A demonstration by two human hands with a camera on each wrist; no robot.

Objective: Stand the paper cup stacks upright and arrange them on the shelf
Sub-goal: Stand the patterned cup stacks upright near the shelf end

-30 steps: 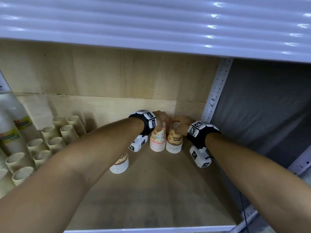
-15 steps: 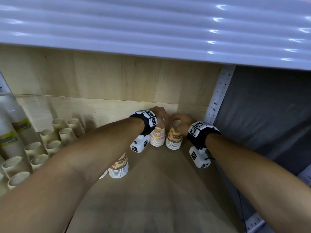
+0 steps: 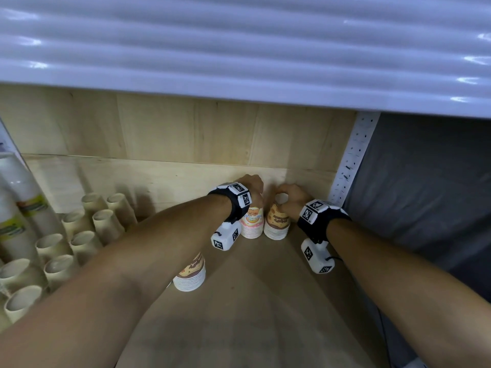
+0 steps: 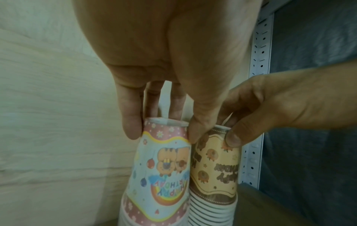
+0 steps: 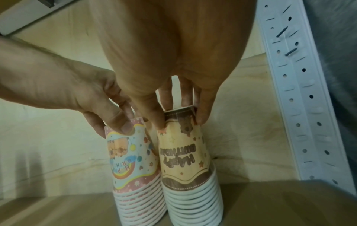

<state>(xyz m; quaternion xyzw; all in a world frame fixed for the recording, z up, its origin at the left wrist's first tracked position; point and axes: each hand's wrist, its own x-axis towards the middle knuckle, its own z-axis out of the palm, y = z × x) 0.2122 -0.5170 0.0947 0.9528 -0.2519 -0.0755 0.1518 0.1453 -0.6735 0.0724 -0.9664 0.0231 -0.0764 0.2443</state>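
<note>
Two upside-down stacks of printed paper cups stand side by side at the back right of the wooden shelf (image 3: 239, 314). My left hand (image 3: 251, 185) (image 4: 164, 133) pinches the top of the pink and blue stack (image 3: 252, 223) (image 4: 162, 175) (image 5: 133, 160) from above. My right hand (image 3: 288, 197) (image 5: 181, 122) pinches the top of the brown and cream stack (image 3: 276, 225) (image 4: 216, 171) (image 5: 185, 162). The two stacks touch each other. A third brown stack (image 3: 190, 274) stands nearer the front, partly hidden behind my left forearm.
Several plain beige cup stacks (image 3: 79, 235) fill the shelf's left side, with wrapped white cup sleeves (image 3: 18, 208) at the far left. A white perforated upright (image 3: 350, 160) and grey cloth (image 3: 425, 195) bound the right. A white shelf (image 3: 239, 49) hangs overhead.
Both hands have pushed the two stacks further back toward the shelf's rear wall, keeping them side by side. The third stack has stayed in place.
</note>
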